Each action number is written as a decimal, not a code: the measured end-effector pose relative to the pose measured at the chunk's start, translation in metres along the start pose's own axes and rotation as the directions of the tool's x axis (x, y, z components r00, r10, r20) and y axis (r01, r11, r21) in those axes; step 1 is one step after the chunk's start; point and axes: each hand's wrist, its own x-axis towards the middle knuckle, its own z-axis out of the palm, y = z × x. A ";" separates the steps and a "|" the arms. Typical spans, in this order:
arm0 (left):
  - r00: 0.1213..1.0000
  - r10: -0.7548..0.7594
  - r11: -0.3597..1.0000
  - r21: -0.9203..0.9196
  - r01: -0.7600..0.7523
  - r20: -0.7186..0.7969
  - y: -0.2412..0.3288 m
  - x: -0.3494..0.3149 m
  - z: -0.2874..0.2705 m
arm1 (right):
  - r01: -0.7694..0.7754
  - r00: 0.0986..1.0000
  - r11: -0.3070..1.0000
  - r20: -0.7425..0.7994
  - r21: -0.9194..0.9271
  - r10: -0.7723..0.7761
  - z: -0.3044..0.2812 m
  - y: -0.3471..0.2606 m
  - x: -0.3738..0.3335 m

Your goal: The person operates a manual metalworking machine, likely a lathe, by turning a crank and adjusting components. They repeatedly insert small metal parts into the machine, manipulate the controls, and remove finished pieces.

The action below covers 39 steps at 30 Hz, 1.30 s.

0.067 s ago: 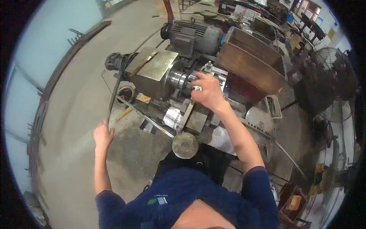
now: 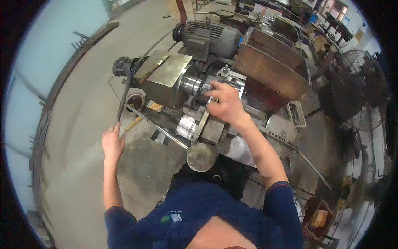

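Note:
My left hand is closed at the lower end of a long dark lever, which runs up to the left end of the machine. My right hand is over the middle of this small lathe-like machine, its fingers bent and the index finger reaching toward the shiny round spindle. Whatever those fingers hold, if anything, is hidden by the hand. Left of the spindle stands the boxy metal headstock, with a brush lying on top. A round metal handwheel sits nearest my body.
Behind the headstock is a grey electric motor. A rusty metal box stands at the far right of the machine. A bright metal rod slants toward the handwheel, near a round container. A fan stands farther right.
My right hand has shifted slightly, its fingers a little lower beside the spindle. The left hand stays at the lever's end, its fingers slightly looser. The whole view has moved a little.

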 end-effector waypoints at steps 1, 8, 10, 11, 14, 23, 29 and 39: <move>0.999 -0.007 0.948 -0.318 -0.003 -0.031 0.020 0.014 -0.007 | 0.002 1.000 0.999 0.015 0.038 -0.002 -0.006 -0.010 -0.011; 0.932 0.361 0.238 -0.968 -0.082 0.010 0.184 0.064 -0.051 | 0.065 0.998 0.979 -0.005 0.193 -0.065 -0.009 -0.050 -0.060; 0.904 0.427 0.270 -0.952 -0.143 -0.014 0.205 0.063 -0.044 | 0.073 0.997 0.988 -0.022 0.133 -0.071 -0.017 -0.050 -0.067; 0.895 0.444 0.187 -0.982 -0.039 0.049 0.213 0.060 -0.043 | 0.027 1.000 0.986 -0.020 0.163 -0.024 -0.021 -0.052 -0.072; 0.878 0.454 -0.142 -0.961 0.238 0.150 0.222 0.055 -0.029 | -0.083 0.996 0.968 -0.010 0.236 0.088 -0.028 -0.058 -0.082; 0.710 0.576 -0.380 -0.636 0.672 0.406 0.227 0.037 -0.018 | -0.225 0.969 0.898 -0.007 0.379 0.246 -0.016 -0.064 -0.106; 0.673 0.588 -0.416 -0.546 0.727 0.448 0.235 0.035 -0.010 | -0.260 0.961 0.869 0.023 0.421 0.277 -0.016 -0.056 -0.112; 0.677 0.570 -0.419 -0.544 0.727 0.466 0.241 0.040 -0.013 | -0.292 0.952 0.833 0.059 0.470 0.300 -0.022 -0.051 -0.109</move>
